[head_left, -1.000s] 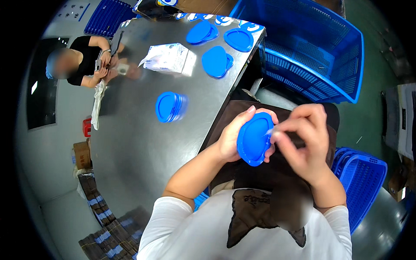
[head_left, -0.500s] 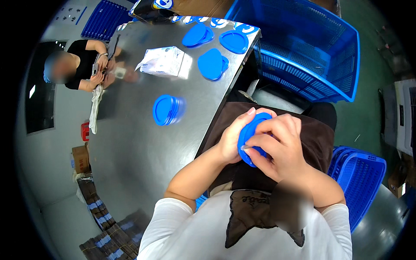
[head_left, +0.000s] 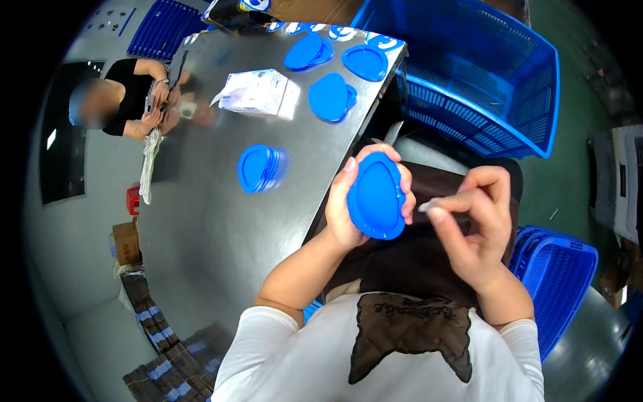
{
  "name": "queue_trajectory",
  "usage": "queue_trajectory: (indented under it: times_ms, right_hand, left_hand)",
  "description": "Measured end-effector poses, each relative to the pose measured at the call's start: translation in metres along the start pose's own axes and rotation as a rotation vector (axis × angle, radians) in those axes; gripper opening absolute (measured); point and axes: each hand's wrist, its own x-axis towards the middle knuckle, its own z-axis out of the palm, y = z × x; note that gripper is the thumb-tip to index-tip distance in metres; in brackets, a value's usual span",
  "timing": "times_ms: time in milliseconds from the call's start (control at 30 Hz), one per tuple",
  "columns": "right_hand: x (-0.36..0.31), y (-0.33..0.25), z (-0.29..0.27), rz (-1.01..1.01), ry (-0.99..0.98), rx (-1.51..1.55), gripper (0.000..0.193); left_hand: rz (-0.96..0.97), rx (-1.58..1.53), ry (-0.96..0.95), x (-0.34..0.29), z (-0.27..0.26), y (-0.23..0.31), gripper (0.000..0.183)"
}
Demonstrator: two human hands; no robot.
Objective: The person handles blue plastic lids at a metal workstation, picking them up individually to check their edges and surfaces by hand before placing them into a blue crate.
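Above my lap, my left hand is wrapped round a blue rounded lid-like piece, its flat face turned up toward me. To its right, clear of the blue piece, my right hand pinches a small pale, see-through scrap between thumb and forefinger; what it is exactly is too small to tell. On the metal table to the left stands a stack of similar blue pieces. More lie near the far right corner: an overlapping pair, a single oval one and another overlapping pair.
A white soft pack of tissues lies on the metal table. Beyond the table's right edge is a large blue crate; smaller blue baskets are stacked at my right. Another person works across the table.
My right hand has come away from the blue piece, moving right with the small scrap in its fingers. My left hand has shifted slightly left, and the piece now faces up more.
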Motion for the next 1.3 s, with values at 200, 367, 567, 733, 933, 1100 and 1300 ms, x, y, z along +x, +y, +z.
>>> queue_trajectory:
  times_ms: [200,367,567,733,933,1100,1300]
  right_hand:
    - [-0.009,-0.002,0.024,-0.167,-0.112,-0.064,0.017]
    - [-0.008,0.005,0.007,-0.033,0.014,-0.028,0.019]
    - [-0.007,-0.004,0.024,-0.184,-0.151,-0.060,0.017]
    - [0.000,0.008,0.002,-0.011,0.034,-0.007,0.017]
    - [-0.010,0.004,0.013,-0.175,-0.177,-0.114,0.017]
    - [-0.006,0.012,-0.003,-0.069,-0.003,-0.059,0.018]
    - [-0.010,0.006,0.016,-0.149,-0.129,-0.052,0.021]
  left_hand:
    - [0.151,0.185,0.084,0.006,0.015,-0.003,0.056]
    - [0.150,0.020,-0.022,0.002,0.001,-0.003,0.056]
    - [0.170,0.195,0.077,0.005,0.012,-0.003,0.058]
    - [0.161,0.078,0.034,0.000,0.004,0.000,0.056]
    - [0.166,0.018,0.073,0.004,0.009,-0.003,0.055]
    - [0.181,0.072,0.079,-0.002,-0.002,-0.001,0.056]
    - [0.179,0.093,0.056,0.004,0.007,-0.002,0.056]
